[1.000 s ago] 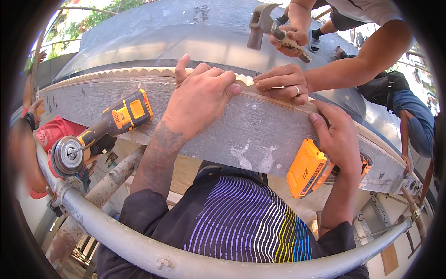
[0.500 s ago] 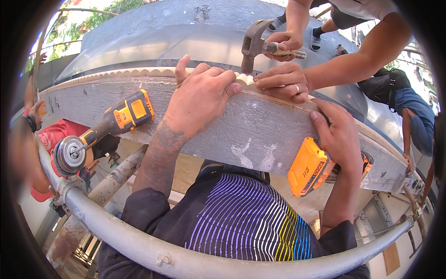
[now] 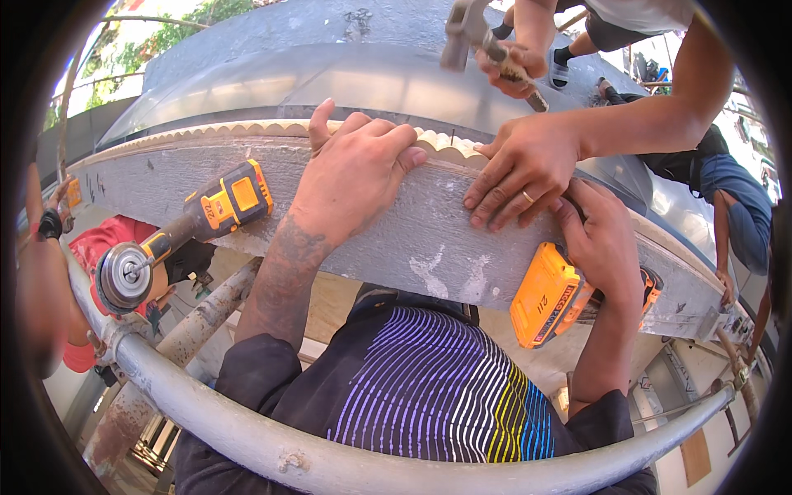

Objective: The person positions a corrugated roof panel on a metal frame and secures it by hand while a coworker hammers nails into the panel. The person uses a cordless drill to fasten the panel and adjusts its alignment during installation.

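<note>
A pale scalloped wooden strip (image 3: 445,147) runs along the top edge of a grey beam (image 3: 371,239). My left hand (image 3: 355,177) presses on the strip, its fingers bent over the top and the thumb against the side. Further right, my right hand (image 3: 606,239) curls over the same edge; some fingertips are hidden. An orange-and-black battery tool (image 3: 544,297) sits at the beam below my right hand, partly behind my wrist. Between my hands a thin nail (image 3: 452,136) stands in the strip. Another person's hand (image 3: 524,169) rests across the beam; their other hand raises a claw hammer (image 3: 472,41).
A yellow-and-black angle grinder (image 3: 194,223) leans against the beam's left part. A curved metal pipe rail (image 3: 371,474) crosses close in front of me. Beyond the beam is a translucent sheet (image 3: 330,74). Other people stand at far left and far right.
The co-worker's hammer has lifted up and away from the strip. Their other hand has moved right and down onto the beam's face, leaving the nail exposed. My hands have hardly moved.
</note>
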A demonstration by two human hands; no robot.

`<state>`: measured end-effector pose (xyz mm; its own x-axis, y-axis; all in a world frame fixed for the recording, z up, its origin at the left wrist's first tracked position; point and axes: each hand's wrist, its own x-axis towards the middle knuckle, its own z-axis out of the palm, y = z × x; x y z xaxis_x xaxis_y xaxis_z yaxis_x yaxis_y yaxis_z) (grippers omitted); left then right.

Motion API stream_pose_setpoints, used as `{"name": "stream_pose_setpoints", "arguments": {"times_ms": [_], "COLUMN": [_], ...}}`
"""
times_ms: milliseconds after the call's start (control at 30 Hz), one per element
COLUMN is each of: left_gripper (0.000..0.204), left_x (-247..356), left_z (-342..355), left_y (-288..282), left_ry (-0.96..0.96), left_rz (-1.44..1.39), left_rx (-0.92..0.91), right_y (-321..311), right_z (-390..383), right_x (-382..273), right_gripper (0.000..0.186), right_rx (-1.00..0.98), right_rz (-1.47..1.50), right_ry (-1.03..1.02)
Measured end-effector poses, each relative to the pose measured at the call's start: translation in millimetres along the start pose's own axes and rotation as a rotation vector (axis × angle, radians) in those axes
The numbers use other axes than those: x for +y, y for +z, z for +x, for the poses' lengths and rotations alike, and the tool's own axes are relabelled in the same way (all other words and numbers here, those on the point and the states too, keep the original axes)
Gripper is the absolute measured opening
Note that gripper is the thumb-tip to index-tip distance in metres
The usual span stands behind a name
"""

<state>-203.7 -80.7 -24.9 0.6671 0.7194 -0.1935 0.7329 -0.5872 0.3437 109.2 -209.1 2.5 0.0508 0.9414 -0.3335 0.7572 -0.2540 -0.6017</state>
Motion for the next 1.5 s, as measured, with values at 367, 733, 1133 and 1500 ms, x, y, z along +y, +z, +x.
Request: {"name": "stream_pose_setpoints", "arguments": {"times_ms": [367,733,1133,1500], "left_gripper": [0.038,0.035,0.038,0.036], "left_x": [1.4,0.5,-15.4,3.3], "left_z": [2.8,-3.3,-6.5,3.0], "left_y": [-0.8,-5.2,11.5,3.8], "left_ry": [-0.014,-0.027,-0.054,-0.03], "left_rz": [0.006,0.012,-0.01,-0.015], "left_rx": [-0.048,-0.032,0.017,-0.047], "right_y": [-0.7,1.3,4.2,7.2], "right_z": [-1.0,1.2,6.2,-0.3], "right_x": [2.3,0.9,18.2,23.5], "right_gripper": [0.024,0.023,0.032,0.03], "right_rx": [-0.004,-0.012,0.01,-0.046], "right_rz": [-0.011,-0.012,-0.133,-0.117], "right_ry": [0.013,-0.01,-0.06,0.009]}}
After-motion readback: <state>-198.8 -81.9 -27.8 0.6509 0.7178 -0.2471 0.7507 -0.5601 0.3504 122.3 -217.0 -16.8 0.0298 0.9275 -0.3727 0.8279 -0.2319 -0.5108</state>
